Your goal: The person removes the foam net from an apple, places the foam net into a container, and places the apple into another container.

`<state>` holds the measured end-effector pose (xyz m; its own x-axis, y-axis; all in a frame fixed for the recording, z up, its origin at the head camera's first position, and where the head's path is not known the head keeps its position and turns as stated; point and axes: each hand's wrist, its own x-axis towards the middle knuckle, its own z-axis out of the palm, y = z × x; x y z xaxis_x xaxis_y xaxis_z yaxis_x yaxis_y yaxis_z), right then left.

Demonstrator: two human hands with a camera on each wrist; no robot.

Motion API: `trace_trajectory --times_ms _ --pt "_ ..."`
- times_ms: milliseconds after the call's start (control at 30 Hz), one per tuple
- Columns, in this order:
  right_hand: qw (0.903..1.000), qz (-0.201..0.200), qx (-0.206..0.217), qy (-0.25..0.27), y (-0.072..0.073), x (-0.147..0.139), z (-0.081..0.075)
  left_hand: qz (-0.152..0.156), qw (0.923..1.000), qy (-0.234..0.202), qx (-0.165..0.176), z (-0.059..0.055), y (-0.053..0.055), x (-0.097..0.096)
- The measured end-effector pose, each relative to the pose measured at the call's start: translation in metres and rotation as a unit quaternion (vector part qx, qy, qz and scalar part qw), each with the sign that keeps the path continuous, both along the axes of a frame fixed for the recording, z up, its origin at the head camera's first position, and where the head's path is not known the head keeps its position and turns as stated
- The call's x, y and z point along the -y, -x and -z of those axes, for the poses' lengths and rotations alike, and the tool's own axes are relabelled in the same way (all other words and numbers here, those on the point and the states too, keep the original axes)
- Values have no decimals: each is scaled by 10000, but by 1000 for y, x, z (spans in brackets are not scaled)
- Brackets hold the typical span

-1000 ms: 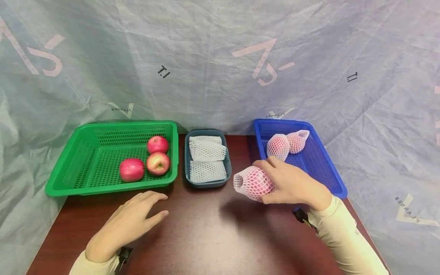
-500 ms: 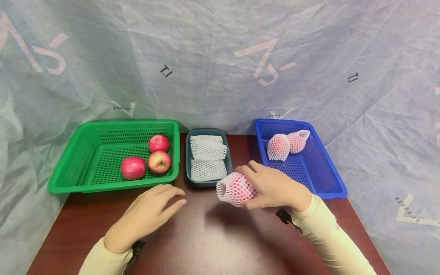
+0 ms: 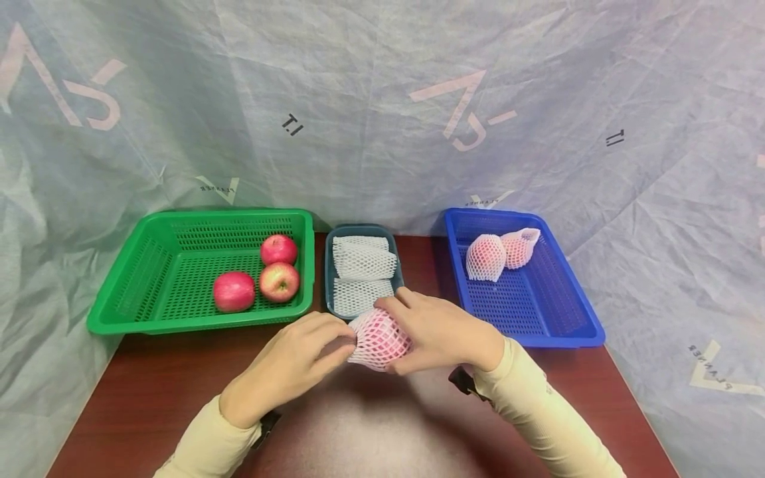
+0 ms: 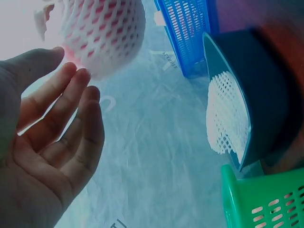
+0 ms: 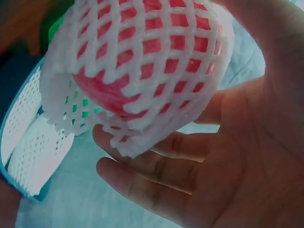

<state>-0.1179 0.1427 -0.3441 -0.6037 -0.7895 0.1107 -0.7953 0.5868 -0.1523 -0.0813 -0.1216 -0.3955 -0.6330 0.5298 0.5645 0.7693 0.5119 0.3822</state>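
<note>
apple (image 5: 107, 91) near tray (image 3: 329, 272): right grip (image 3: 439, 332) clamped round it, left grip (image 3: 289, 362) pinching net (image 3: 364, 345); likely firm, bruisable; cup sides.

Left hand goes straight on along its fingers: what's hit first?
The netted apple in the right hand; the left hand seems up against it, though exact contact is hard to judge.

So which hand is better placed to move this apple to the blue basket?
Likely the right hand: it grips the netted apple and is nearer the blue basket than the left hand.
</note>
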Motion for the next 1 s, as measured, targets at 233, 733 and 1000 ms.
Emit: trace_trajectory --times_ms 233,733,1000 --pt "9999 66 96 25 2 8 6 -204 9988 413 -139 2 0 -1" --pt "9995 -133 98 253 1 27 2 -535 9970 500 256 8 4 0" --pt "9991 -193 294 235 0 31 1 -712 9962 484 117 11 5 1"
